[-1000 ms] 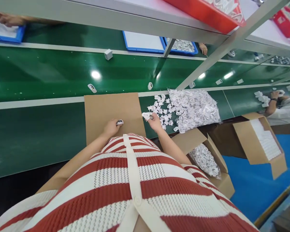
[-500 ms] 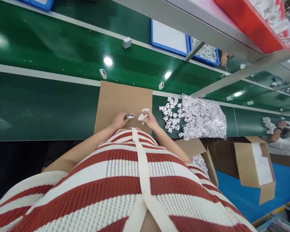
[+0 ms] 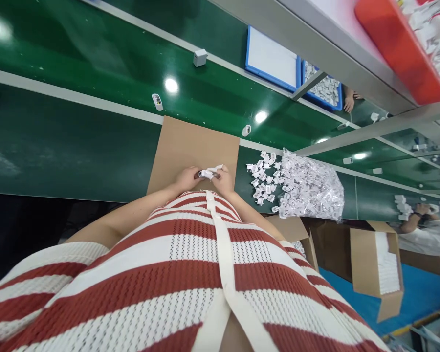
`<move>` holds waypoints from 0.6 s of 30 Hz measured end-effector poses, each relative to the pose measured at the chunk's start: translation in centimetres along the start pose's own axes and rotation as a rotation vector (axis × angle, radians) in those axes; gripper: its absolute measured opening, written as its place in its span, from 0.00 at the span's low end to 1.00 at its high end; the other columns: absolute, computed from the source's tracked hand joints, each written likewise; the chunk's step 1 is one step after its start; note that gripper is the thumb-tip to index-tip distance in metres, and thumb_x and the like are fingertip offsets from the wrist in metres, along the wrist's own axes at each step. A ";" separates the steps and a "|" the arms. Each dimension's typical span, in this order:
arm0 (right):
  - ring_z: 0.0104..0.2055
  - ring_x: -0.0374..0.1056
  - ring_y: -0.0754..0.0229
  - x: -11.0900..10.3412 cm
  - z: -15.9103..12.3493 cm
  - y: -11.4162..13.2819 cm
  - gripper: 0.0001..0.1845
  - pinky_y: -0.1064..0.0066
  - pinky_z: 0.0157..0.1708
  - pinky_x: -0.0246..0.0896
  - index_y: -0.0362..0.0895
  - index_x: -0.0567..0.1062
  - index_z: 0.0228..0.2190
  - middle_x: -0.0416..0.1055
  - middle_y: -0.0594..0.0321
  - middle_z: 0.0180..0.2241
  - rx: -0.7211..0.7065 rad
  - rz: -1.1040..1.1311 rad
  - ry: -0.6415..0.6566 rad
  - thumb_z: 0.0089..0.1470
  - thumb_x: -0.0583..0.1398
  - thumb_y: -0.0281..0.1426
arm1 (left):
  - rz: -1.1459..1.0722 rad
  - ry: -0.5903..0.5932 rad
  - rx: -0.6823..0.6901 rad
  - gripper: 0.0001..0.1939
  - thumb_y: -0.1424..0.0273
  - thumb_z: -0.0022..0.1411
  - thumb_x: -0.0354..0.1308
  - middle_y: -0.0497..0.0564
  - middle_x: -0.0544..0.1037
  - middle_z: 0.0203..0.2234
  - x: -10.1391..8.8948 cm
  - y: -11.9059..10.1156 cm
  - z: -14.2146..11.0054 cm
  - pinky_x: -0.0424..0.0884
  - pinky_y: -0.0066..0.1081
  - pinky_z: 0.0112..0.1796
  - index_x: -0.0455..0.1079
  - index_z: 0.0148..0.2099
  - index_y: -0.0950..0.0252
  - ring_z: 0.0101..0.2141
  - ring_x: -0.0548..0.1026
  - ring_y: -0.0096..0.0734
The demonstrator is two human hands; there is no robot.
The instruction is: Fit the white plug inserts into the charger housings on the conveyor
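Note:
My left hand is closed around a small white charger housing, its oval open end turned toward my right hand. My right hand pinches a small white plug piece against that open end. Fingers partly cover both parts, so how far one sits in the other cannot be seen. White covers are on some fingertips of my right hand. Beneath both hands lies a brown cardboard sheet.
Loose white plug pieces and a clear bag of them lie to the right. Beyond the cardboard, a green conveyor carries several housings. A metal shelf frame with a red bin overhangs the right. Another person's hand is by the blue trays.
My hands have come together, and the white plug piece has moved left to the open end of the housing. The camera view has tilted slightly.

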State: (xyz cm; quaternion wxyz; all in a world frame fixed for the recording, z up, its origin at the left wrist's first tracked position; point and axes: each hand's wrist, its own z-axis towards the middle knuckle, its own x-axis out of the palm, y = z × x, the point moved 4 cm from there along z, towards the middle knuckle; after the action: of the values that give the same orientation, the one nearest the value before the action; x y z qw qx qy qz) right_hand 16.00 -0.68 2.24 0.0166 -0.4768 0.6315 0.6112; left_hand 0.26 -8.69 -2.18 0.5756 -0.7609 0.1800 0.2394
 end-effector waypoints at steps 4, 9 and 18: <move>0.55 0.67 0.51 0.1 0.2 0.8 0.13 0.63 0.53 0.64 0.46 0.83 0.41 0.74 0.55 0.46 -0.080 -0.239 0.064 0.60 0.59 0.25 | -0.020 -0.014 0.007 0.18 0.59 0.66 0.64 0.56 0.80 0.40 0.1 -0.1 0.0 0.67 0.32 0.38 0.78 0.50 0.67 0.38 0.75 0.40; 0.53 0.66 0.48 0.4 0.2 1.0 0.14 0.62 0.50 0.62 0.46 0.83 0.40 0.75 0.54 0.46 -0.124 -0.443 0.114 0.64 0.57 0.25 | -0.024 -0.023 0.013 0.17 0.61 0.65 0.63 0.56 0.80 0.41 0.0 -0.4 0.0 0.68 0.33 0.39 0.78 0.50 0.66 0.38 0.75 0.40; 0.52 0.66 0.48 0.6 0.6 1.8 0.16 0.61 0.52 0.60 0.46 0.83 0.45 0.76 0.52 0.46 -0.208 -0.610 0.169 0.66 0.55 0.27 | 0.020 -0.007 0.002 0.17 0.60 0.67 0.62 0.56 0.80 0.42 0.1 -0.2 -0.1 0.69 0.32 0.39 0.78 0.51 0.66 0.39 0.77 0.40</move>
State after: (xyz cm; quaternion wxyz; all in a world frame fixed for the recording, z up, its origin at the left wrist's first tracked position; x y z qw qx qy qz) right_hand 14.20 -0.97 3.08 0.0978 -0.6922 0.3929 0.5975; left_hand 0.47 -8.71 -2.11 0.5745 -0.7578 0.1857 0.2475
